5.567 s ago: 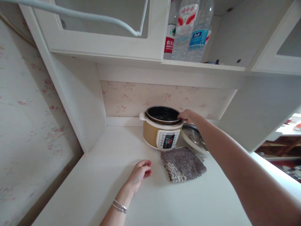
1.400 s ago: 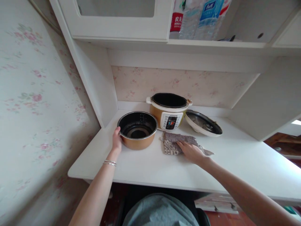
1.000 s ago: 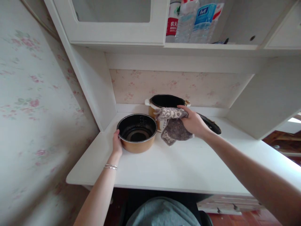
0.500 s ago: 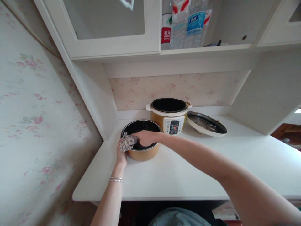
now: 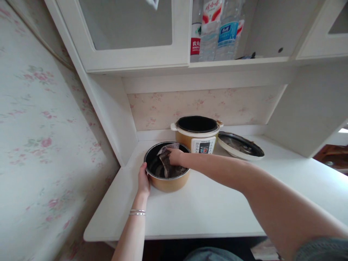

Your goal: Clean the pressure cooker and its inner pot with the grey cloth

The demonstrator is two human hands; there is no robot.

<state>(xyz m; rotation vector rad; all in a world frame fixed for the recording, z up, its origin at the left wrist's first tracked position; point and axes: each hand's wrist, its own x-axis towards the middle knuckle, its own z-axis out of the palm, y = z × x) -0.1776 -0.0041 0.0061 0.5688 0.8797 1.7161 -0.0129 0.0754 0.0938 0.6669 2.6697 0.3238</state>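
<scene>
You work a cloth (image 5: 168, 167) inside the pot (image 5: 170, 185) on the table (image 5: 206, 206), right hand (image 5: 175, 157) gripping the fabric, left hand (image 5: 144, 179) clasping the pot at eight o'clock, cooker (image 5: 187, 139) at two, a pose that calls for steady bracing.

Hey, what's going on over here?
Someone is working a cloth around inside a pot with the right hand, while the left hand steadies its rim. The pot sits on a white counter. Behind it stands the open cooker, with its lid lying beside it, underside up.
</scene>
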